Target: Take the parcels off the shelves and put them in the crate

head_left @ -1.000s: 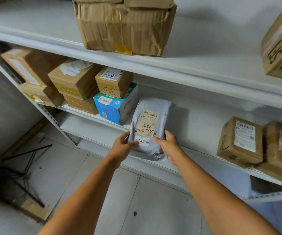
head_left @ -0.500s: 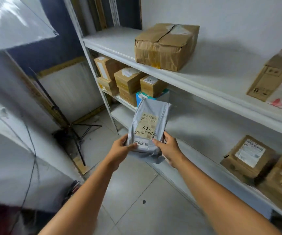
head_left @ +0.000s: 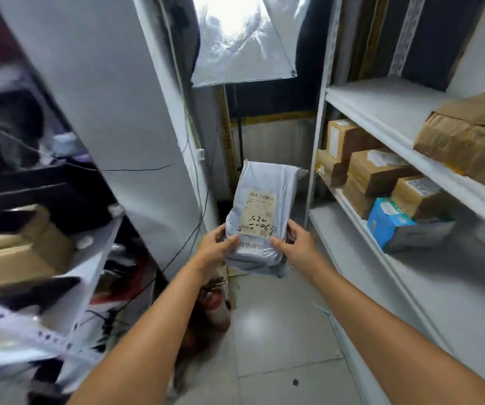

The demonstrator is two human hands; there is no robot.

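From the head view, you have the grey mailer parcel (head_left: 264, 206) held upright in the air at the middle of the frame, clear of every shelf, with its tan label (head_left: 260, 214) and handwritten digits facing you. Your left hand (head_left: 215, 247) grips the parcel's lower edge from about 8 o'clock, thumb laid on the front and fingers curled behind. Your right hand (head_left: 296, 244) grips the same lower edge from about 4 o'clock, thumb also on the front. Below the parcel, at 6 o'clock, lies the pale tiled floor (head_left: 279, 325). At 3 o'clock stands the white shelf rack (head_left: 381, 112): its upper board carries a large crumpled brown box (head_left: 469, 135), and the board below holds stacked brown cartons (head_left: 375, 171) with a blue box (head_left: 393, 226) just beside them on the near side. At 12 o'clock, a bright softbox light (head_left: 244, 39) hangs on a stand behind the parcel. At 10 o'clock rises a plain white panel (head_left: 118, 97), and at 9 o'clock a second rack (head_left: 95, 258), blurred, holds a brown carton (head_left: 25, 252) and dark clutter I cannot make out.
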